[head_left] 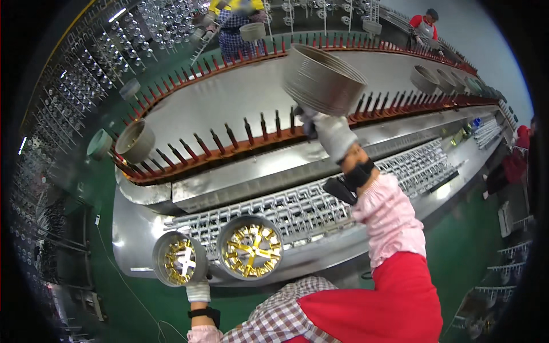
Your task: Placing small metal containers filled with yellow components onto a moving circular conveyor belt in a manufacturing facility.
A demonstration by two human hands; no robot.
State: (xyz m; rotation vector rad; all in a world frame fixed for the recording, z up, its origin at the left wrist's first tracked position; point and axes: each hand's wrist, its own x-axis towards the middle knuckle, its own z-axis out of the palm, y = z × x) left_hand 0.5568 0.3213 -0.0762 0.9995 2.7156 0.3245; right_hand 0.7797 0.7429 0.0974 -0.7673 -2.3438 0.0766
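My left hand (198,290), in a pale knit glove, is under a round grey metal tub (200,260) at the table's front edge and grips it; the tub hides the fingers. Inside are gold-coloured parts and a white cross-shaped piece (186,261). Just right of it, a second grey tub (222,251) holds gold parts and a gold star-shaped piece (253,250). Out over the spindle line, my right hand (329,130), also gloved, is closed at the lower edge of a tilted, ribbed grey cylinder (323,80). The cylinder partly covers its fingers.
Red-and-black spindles (249,131) line the curved conveyor (240,94). Metal racks (303,207) lie on the steel table (134,228). More grey tubs (135,142) sit along the line. Across it, a person in yellow (240,23) and one in red (424,28) stand.
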